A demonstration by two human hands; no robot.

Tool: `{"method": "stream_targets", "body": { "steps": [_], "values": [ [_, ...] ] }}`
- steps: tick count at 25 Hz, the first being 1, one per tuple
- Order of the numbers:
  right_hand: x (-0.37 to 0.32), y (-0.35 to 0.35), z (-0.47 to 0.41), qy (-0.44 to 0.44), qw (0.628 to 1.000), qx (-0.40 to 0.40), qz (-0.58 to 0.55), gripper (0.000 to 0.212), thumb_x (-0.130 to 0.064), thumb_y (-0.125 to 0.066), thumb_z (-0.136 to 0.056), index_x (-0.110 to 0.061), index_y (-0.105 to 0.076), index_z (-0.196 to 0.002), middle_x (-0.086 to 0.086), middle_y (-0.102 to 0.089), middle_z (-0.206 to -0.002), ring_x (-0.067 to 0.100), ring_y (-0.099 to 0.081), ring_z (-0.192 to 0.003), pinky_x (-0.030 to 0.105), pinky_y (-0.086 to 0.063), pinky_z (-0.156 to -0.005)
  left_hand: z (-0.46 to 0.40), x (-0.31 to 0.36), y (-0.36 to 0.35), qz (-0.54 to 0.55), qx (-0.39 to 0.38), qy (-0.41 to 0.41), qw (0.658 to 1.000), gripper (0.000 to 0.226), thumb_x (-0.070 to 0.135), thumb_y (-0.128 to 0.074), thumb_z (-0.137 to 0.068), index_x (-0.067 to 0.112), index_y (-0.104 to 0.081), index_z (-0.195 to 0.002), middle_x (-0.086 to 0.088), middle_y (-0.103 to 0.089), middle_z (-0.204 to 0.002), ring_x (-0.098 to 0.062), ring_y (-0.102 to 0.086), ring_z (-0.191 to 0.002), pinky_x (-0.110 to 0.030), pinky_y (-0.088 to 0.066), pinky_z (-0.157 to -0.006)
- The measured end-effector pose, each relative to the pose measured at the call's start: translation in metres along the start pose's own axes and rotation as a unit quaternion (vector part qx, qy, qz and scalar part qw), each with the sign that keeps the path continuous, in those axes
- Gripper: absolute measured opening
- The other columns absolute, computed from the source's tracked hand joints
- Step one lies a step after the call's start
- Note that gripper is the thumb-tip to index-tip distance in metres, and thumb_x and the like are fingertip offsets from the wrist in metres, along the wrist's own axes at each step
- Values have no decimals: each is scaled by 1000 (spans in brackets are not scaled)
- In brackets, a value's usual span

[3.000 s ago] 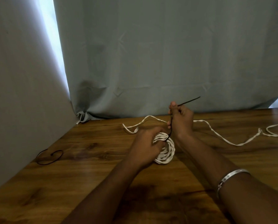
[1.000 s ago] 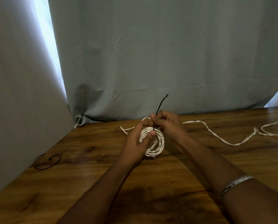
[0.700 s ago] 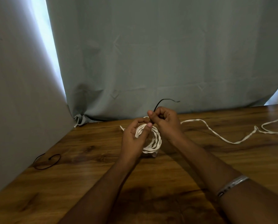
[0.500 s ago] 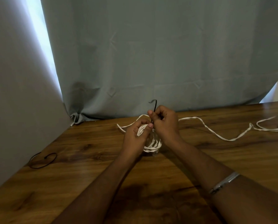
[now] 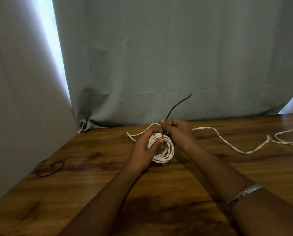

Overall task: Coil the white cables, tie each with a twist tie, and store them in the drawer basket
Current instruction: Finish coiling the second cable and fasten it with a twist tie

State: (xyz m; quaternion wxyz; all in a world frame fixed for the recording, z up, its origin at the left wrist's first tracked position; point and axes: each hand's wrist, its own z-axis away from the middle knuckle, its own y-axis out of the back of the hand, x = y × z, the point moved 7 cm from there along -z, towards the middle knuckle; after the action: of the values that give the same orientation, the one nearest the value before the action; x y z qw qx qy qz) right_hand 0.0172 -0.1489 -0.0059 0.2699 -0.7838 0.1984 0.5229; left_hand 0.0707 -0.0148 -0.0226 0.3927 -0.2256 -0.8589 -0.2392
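A coiled white cable (image 5: 166,154) stands on edge on the wooden table (image 5: 159,193), near its middle. My left hand (image 5: 145,150) grips the coil's left side, the thumb laid across its top strands. My right hand (image 5: 178,130) pinches a black twist tie (image 5: 175,106) at the top of the coil. The tie's free end sticks up and to the right. A second white cable (image 5: 227,143) lies loose on the table, trailing from behind my hands to the right edge. No drawer basket is in view.
Another black twist tie (image 5: 49,168) lies curled on the table at the far left, close to the grey curtain (image 5: 159,57). The curtain hangs along the back and left edges of the table.
My right hand has kept twisting the black tie at the top of the coil; its free end swung from bent over to pointing up and right. The coil stays in my left hand.
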Motion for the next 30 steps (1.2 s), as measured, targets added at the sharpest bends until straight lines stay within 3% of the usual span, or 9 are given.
{"method": "stream_targets", "body": {
  "steps": [4, 6, 9, 13, 17, 20, 23, 26, 30],
  "values": [
    [5, -2, -2, -39, 999, -30, -17, 29, -24, -75, -93, -9, -68, -69, 10, -68, -63, 19, -64, -54, 29, -53, -55, 3, 14, 1, -67, 0, -43, 997, 38, 27, -67, -99, 36, -54, -134, 4, -75, -110, -11, -72, -103, -47, -59, -92],
    [8, -4, -1, -85, 994, -59, -21, 24, -26, -77, -89, -3, -72, -84, 11, -74, -72, 20, -70, -63, 31, -58, -59, 5, 22, 3, -126, -3, -101, 987, 42, 25, -66, -100, 35, -56, -140, 7, -75, -113, -6, -70, -106, -37, -57, -93],
    [14, -4, 3, -170, 979, -112, -26, 56, -39, -82, -76, 2, -73, -114, 18, -77, -109, 29, -74, -97, 43, -61, -93, 8, 33, 4, -183, -6, -163, 969, 40, 19, -65, -100, 28, -61, -140, 10, -72, -126, 1, -65, -117, -27, -53, -98],
    [22, -7, 12, -225, 965, -137, 6, 41, -46, -76, -87, -12, -76, -110, 8, -79, -107, 23, -74, -97, 38, -62, -85, 10, 40, 4, -175, 10, -170, 970, 18, 17, -62, -102, 23, -66, -119, 10, -75, -101, -5, -71, -94, -32, -56, -79],
    [25, -10, 11, -211, 969, -129, 27, 48, -54, -70, -91, -14, -77, -116, 7, -79, -110, 26, -74, -109, 44, -57, -100, 4, 26, 9, -177, 45, -120, 976, 12, 27, -60, -104, 19, -64, -110, 7, -74, -94, -4, -70, -85, -36, -56, -73],
    [8, -14, 9, -124, 981, -133, 74, 39, -48, -70, -93, -13, -79, -107, 5, -81, -99, 20, -77, -95, 33, -59, -83, -2, 12, 22, -158, 104, -91, 978, 18, 34, -59, -102, 18, -67, -102, 5, -76, -89, -7, -71, -81, -36, -56, -71],
    [-9, -21, 9, 30, 970, -185, 152, 27, -17, -83, -85, -13, -72, -109, 4, -80, -97, 16, -77, -88, 32, -59, -78, -9, -10, 29, -61, 132, -11, 989, 24, 40, -61, -98, 19, -73, -99, -1, -78, -88, -18, -75, -82, -45, -60, -75],
    [-20, -24, 14, 150, 915, -187, 323, 43, -11, -75, -73, -26, -59, -110, -3, -75, -94, 16, -73, -83, 39, -63, -73, -13, -26, 25, 71, 123, 84, 986, 34, 34, -69, -96, 4, -69, -81, -7, -68, -66, -28, -65, -62, -45, -54, -65],
    [-35, -21, 20, 278, 841, -110, 450, 35, -21, -76, -73, -33, -51, -95, -10, -67, -87, 14, -65, -77, 44, -56, -64, -11, -29, 14, 191, 81, 158, 965, 30, 19, -65, -100, 9, -67, -72, 0, -50, -54, -16, -47, -52, -32, -39, -59]
  ]
}}
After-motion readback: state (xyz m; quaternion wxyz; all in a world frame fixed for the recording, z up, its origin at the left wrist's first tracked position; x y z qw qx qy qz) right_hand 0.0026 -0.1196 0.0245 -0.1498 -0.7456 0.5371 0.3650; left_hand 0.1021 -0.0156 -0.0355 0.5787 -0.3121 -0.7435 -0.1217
